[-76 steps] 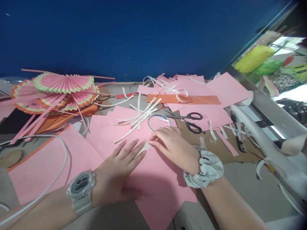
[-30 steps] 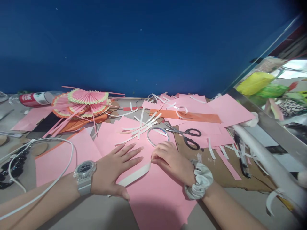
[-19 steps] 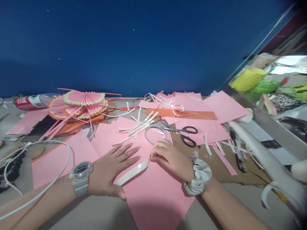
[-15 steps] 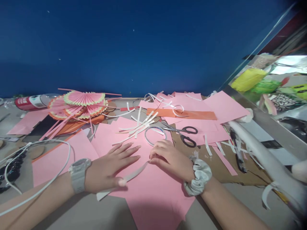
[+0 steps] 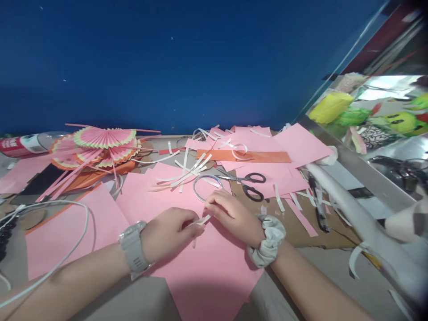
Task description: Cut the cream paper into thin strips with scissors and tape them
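Both our hands pinched one white strip above the pink sheet.

Nearest us, our left hand (image 5: 167,232), flat on the pink sheet (image 5: 200,267) a moment before, had curled and clamped the white strip (image 5: 201,220); our right hand (image 5: 230,215) gripped its far end. Beyond lay the tape ring (image 5: 207,187), then scissors (image 5: 245,183), on the table (image 5: 334,272).

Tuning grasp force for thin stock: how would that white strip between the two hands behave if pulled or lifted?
Likely floppy: the white strip bends between the left hand and right hand and a loose end droops. Probably very light, being thin like the scattered strips. It may curl, as the strip on the orange paper does.
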`<state>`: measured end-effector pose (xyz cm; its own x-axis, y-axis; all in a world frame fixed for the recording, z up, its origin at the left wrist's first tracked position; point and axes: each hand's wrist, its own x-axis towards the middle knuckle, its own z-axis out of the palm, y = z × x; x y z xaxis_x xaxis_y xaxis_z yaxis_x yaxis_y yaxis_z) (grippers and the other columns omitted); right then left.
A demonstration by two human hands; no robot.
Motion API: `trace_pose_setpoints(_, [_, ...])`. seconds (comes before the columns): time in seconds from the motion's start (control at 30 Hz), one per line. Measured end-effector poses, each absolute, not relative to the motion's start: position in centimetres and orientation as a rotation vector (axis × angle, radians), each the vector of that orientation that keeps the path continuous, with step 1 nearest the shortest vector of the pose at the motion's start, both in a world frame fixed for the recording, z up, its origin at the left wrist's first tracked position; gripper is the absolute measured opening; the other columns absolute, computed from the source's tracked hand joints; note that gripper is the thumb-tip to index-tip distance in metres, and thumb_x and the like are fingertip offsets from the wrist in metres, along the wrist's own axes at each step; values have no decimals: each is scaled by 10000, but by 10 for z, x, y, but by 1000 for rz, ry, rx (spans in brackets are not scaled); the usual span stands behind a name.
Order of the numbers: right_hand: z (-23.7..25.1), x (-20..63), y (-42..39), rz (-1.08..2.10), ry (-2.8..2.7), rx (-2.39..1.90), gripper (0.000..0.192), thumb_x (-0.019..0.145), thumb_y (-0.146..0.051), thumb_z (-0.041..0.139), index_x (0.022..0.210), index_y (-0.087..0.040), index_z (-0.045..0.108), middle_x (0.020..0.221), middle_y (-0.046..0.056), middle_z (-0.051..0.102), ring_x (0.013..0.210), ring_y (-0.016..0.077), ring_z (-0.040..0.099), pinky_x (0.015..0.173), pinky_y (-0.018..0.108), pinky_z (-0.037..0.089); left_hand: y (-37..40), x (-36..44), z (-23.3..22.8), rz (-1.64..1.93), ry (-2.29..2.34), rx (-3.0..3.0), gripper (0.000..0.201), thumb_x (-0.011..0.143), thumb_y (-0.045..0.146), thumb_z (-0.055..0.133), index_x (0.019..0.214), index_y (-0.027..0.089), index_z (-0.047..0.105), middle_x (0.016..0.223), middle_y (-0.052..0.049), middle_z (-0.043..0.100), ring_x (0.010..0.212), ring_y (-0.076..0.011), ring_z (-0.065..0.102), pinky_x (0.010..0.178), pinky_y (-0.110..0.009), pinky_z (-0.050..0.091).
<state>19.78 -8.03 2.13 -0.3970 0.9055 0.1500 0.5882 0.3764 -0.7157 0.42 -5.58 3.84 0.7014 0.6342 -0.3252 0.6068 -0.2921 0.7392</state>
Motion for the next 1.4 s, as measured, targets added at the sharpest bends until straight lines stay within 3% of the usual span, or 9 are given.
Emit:
trace_pose_setpoints(0.27, [19,199,-80,806,-2126,-1297,183,923,-293,481,814,-189,586,811,18,528,856,171,494,817,309,394,-49,3,28,136,788,1435,417,929,413,336,845,99,596,689,-87,685,563,-126,571,579,-250,458])
trace_pose_setpoints(0.43, [19,200,-79,833,-2135,-1304,144,907,-238,505,784,-194,567,798,15,509,854,175,488,804,307,403,-46,2,28,74,796,1542,393,930,422,340,903,120,589,638,-35,647,546,-111,516,598,-242,452])
trace_pose_setpoints(0.67, [17,200,-77,874,-2132,-1326,212,927,-316,474,774,-197,561,802,13,514,839,170,487,803,306,400,-48,-2,26,26,851,1715,400,941,446,280,930,182,580,552,51,463,536,-101,469,566,-214,399])
trace_pose_setpoints(0.97, [17,199,-76,884,-2132,-1330,253,937,-348,444,769,-200,561,799,12,519,844,168,491,810,308,391,-44,-2,26,-43,856,1778,398,935,474,272,901,214,571,583,58,459,540,-95,451,547,-204,370])
trace_pose_setpoints(1.4, [14,195,-80,833,-2097,-1345,168,921,-291,487,807,-201,570,842,14,552,876,172,497,840,322,378,-45,-4,26,-31,790,1780,363,946,423,276,940,196,558,578,52,490,545,-100,485,561,-207,394])
